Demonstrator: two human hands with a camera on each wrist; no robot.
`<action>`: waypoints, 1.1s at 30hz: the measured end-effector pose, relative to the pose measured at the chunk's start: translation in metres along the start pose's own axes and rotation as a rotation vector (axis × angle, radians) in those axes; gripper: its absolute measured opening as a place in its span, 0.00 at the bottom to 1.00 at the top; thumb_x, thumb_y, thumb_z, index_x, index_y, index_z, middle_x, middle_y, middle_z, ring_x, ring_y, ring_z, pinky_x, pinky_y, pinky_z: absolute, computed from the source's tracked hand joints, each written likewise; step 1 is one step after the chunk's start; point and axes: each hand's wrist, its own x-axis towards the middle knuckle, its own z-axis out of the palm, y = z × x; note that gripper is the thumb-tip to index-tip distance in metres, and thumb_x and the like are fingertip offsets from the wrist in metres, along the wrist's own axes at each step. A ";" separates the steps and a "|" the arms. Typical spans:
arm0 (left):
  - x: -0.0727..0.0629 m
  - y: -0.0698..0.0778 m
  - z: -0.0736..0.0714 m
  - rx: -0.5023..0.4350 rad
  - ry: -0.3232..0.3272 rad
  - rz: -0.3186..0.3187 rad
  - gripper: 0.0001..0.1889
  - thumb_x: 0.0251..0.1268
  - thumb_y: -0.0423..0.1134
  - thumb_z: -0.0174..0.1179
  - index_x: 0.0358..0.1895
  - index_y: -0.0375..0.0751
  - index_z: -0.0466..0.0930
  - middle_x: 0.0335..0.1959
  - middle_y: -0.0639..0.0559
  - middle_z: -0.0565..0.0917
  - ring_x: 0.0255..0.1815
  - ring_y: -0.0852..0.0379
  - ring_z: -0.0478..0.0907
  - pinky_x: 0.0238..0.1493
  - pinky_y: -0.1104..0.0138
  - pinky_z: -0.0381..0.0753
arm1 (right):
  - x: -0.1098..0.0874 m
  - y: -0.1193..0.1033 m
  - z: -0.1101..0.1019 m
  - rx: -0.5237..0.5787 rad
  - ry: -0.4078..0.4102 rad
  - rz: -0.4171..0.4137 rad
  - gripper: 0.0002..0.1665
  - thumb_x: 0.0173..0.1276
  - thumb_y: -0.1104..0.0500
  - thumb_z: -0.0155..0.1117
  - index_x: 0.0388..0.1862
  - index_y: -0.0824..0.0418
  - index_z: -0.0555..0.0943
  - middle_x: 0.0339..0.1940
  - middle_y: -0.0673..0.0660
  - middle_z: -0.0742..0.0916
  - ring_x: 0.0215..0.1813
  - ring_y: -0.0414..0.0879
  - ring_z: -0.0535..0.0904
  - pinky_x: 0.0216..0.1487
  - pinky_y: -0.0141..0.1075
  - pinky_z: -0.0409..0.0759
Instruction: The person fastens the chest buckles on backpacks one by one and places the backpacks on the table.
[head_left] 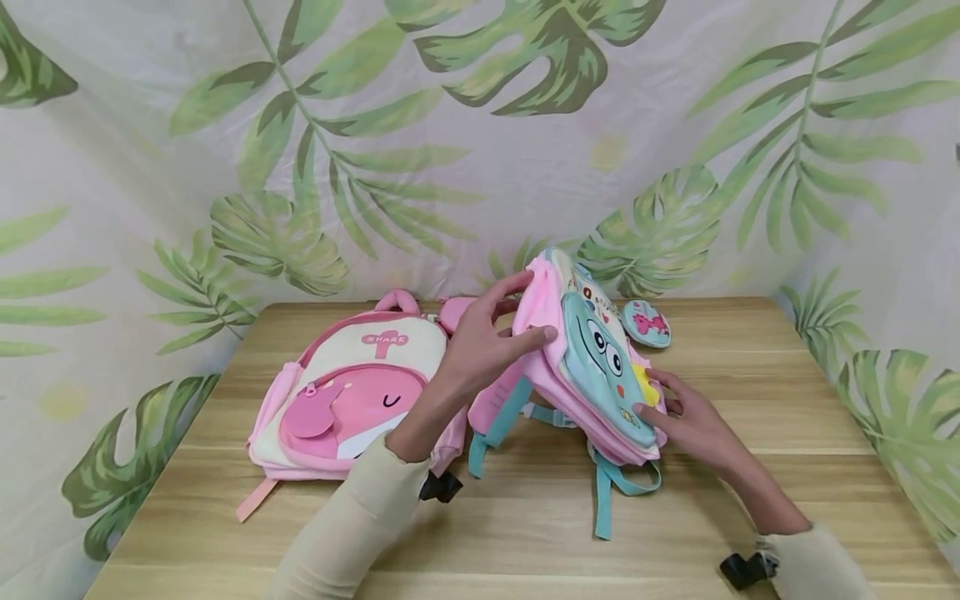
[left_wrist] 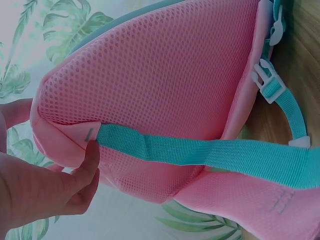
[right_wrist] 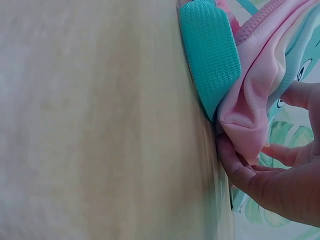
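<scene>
Beside the pink shark backpack (head_left: 367,400), over the wooden table (head_left: 750,375), we see the smiling-face backpack (head_left: 592,358) held tilted, and we judge it could twist or drop if its soft cloth slides from our fingers, or if the loose teal strap (head_left: 603,504) catches beneath it. Our left hand (head_left: 480,337) is clamped on one padded corner; our right hand (head_left: 690,421) grips a lower corner, its thumb and fingers parted by the cloth.

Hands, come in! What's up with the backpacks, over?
Left hand and right hand: gripping smiley-face backpack. Backpack: tilted. Shark backpack: beside it, seemingly not in the way.
</scene>
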 end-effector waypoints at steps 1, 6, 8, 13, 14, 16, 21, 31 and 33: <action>0.000 0.001 0.001 0.005 0.001 -0.004 0.43 0.63 0.40 0.76 0.81 0.51 0.69 0.75 0.47 0.76 0.71 0.46 0.78 0.64 0.55 0.88 | 0.000 0.000 0.000 -0.001 0.005 -0.003 0.49 0.80 0.41 0.65 0.88 0.59 0.56 0.79 0.73 0.73 0.75 0.70 0.76 0.62 0.47 0.83; 0.000 0.001 0.002 0.022 -0.007 -0.019 0.43 0.62 0.42 0.76 0.82 0.52 0.68 0.72 0.45 0.77 0.70 0.46 0.80 0.62 0.57 0.88 | -0.002 -0.001 0.000 -0.017 0.070 -0.025 0.50 0.78 0.43 0.68 0.87 0.59 0.58 0.74 0.71 0.77 0.68 0.65 0.79 0.51 0.39 0.81; 0.000 0.002 0.002 0.018 -0.011 -0.017 0.43 0.62 0.42 0.76 0.82 0.52 0.68 0.74 0.47 0.77 0.69 0.46 0.80 0.62 0.57 0.87 | -0.003 -0.001 0.000 -0.013 0.082 -0.042 0.49 0.77 0.44 0.69 0.87 0.58 0.59 0.76 0.70 0.75 0.68 0.66 0.78 0.52 0.40 0.81; 0.001 0.005 0.001 0.023 -0.010 0.010 0.41 0.64 0.43 0.76 0.81 0.52 0.70 0.75 0.50 0.77 0.68 0.48 0.81 0.60 0.59 0.88 | -0.003 -0.006 0.002 0.026 0.047 -0.070 0.47 0.78 0.44 0.69 0.87 0.56 0.60 0.80 0.70 0.72 0.72 0.68 0.75 0.54 0.40 0.81; 0.001 0.006 0.001 0.022 -0.011 0.016 0.41 0.64 0.43 0.76 0.81 0.52 0.70 0.74 0.50 0.77 0.67 0.48 0.81 0.59 0.59 0.88 | -0.003 -0.007 0.003 0.034 0.040 -0.072 0.47 0.78 0.44 0.68 0.87 0.56 0.60 0.80 0.70 0.72 0.72 0.67 0.76 0.54 0.40 0.81; 0.001 0.010 0.002 0.029 -0.011 0.030 0.40 0.64 0.43 0.75 0.80 0.53 0.71 0.74 0.51 0.78 0.65 0.48 0.82 0.58 0.60 0.89 | -0.001 -0.009 0.005 0.046 0.027 -0.079 0.46 0.79 0.44 0.68 0.87 0.56 0.60 0.81 0.70 0.71 0.72 0.67 0.76 0.55 0.39 0.81; 0.003 0.021 0.005 0.028 -0.025 0.058 0.39 0.65 0.43 0.75 0.80 0.53 0.72 0.72 0.50 0.79 0.64 0.45 0.83 0.56 0.60 0.89 | 0.002 -0.009 0.009 0.067 0.004 -0.101 0.44 0.80 0.44 0.66 0.87 0.56 0.61 0.85 0.68 0.67 0.74 0.68 0.75 0.57 0.42 0.82; 0.009 0.039 0.016 0.056 -0.062 0.130 0.37 0.66 0.42 0.74 0.79 0.50 0.73 0.74 0.50 0.77 0.65 0.46 0.85 0.60 0.59 0.89 | 0.007 -0.008 0.016 0.082 -0.029 -0.208 0.38 0.83 0.52 0.61 0.86 0.58 0.63 0.84 0.67 0.69 0.75 0.71 0.76 0.67 0.53 0.81; 0.008 0.039 0.016 0.061 -0.060 0.126 0.37 0.66 0.42 0.74 0.78 0.50 0.74 0.76 0.50 0.76 0.65 0.45 0.84 0.59 0.60 0.89 | 0.008 -0.007 0.017 0.081 -0.029 -0.216 0.38 0.83 0.52 0.63 0.85 0.57 0.63 0.84 0.67 0.70 0.75 0.70 0.76 0.68 0.53 0.81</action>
